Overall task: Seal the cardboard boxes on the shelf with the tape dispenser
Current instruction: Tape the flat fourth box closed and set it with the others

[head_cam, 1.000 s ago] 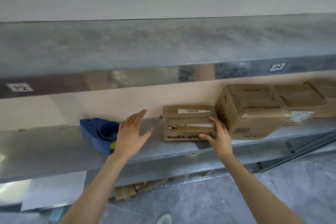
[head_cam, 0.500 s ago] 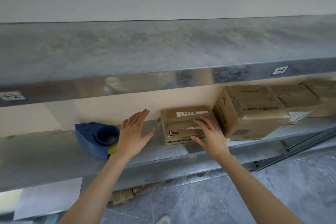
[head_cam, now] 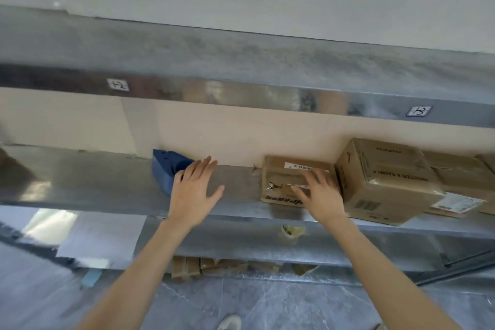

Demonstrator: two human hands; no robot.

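The taping looks not yet begun: the blue tape dispenser [head_cam: 166, 169] sits on the shelf [head_cam: 93, 182] just behind the left hand [head_cam: 194, 190], whose fingers are straight and hold nothing, and the right hand [head_cam: 320, 195] lies flat, fingers spread, on the small box [head_cam: 284, 179].

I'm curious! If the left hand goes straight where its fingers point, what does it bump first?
The left hand would likely meet the beige back wall, passing right of the tape dispenser; depth unclear.
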